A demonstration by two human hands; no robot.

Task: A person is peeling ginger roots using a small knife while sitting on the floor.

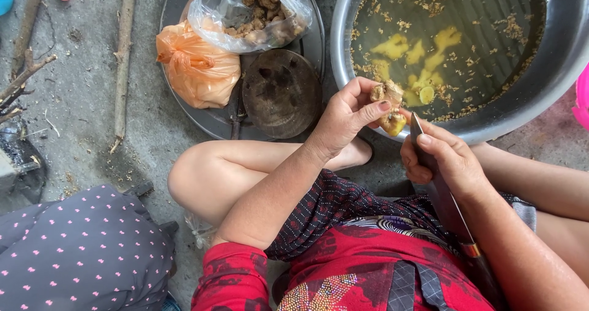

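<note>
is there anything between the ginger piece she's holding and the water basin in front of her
Nothing visible does. The left hand holds the ginger piece right at the basin rim, and the right hand sets the knife against it from below.

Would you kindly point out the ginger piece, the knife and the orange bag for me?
ginger piece (391,107): head view, on its knobbly middle.
knife (443,194): head view, on the flat of the blade.
orange bag (199,72): head view, on its bulging middle.
</note>
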